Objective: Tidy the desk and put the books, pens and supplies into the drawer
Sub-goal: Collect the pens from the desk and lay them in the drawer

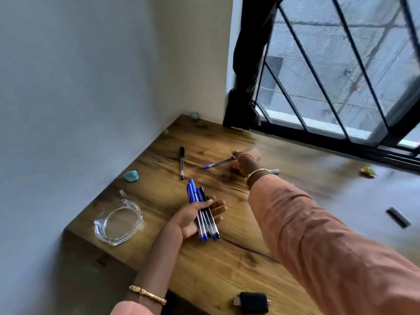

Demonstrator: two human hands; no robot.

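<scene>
Pens are being gathered. The left hand holds a bundle of pens above the table, thumb curled over them, fingers loosely spread. The right hand reaches toward the blue pen — blurred, so its opening cannot be told. Next, probably: pinch that pen, then the black pen beside it. No drawer in view.

left hand gripping, right hand outstretched, blurred

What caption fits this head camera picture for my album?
Left hand holds a bundle of pens while the right hand reaches toward a blue pen on the wooden desk.
</scene>
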